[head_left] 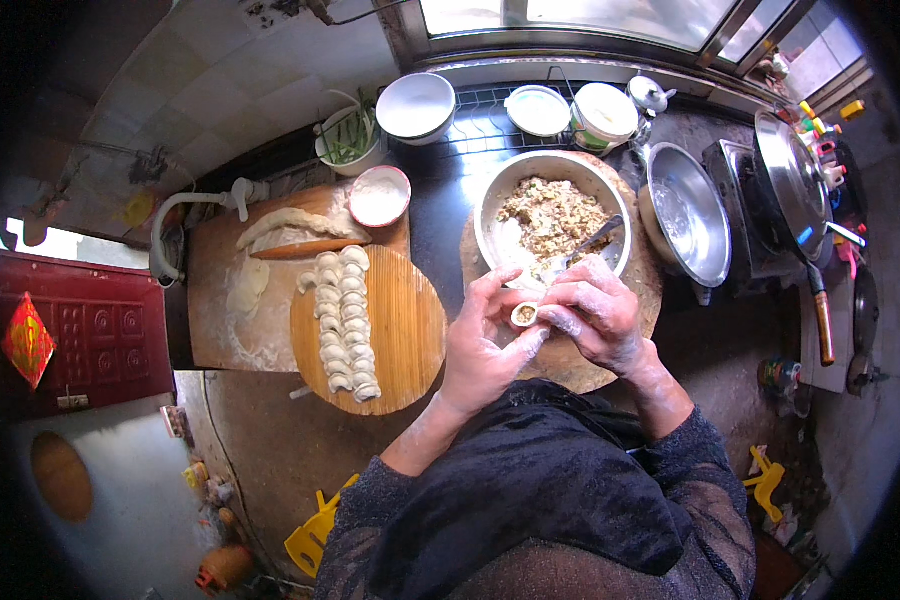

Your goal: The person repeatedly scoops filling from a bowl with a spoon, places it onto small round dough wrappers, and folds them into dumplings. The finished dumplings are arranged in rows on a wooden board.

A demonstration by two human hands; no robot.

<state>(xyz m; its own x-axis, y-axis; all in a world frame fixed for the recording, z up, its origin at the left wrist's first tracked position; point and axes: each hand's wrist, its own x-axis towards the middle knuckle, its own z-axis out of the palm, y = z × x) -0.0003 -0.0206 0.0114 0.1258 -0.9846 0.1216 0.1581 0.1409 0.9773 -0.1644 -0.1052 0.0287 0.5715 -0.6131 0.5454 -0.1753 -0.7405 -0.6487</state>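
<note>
Floury, curled left hand (pixel 480 350) and right hand (pixel 604 316) pinch a cupped dough wrapper (pixel 525 325) (crumbly filling (pixel 525 314) inside) toward the round board's (pixel 572 368) near edge

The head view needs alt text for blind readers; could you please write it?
Floury hands hold an open, filled dumpling wrapper beside a pale bowl of chopped filling. To the left, shaped dumplings lie in rows on a round wooden board.

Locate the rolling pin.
In the head view, the rolling pin lies left of centre on the floured board, between the dough strip and the dumplings.
</note>
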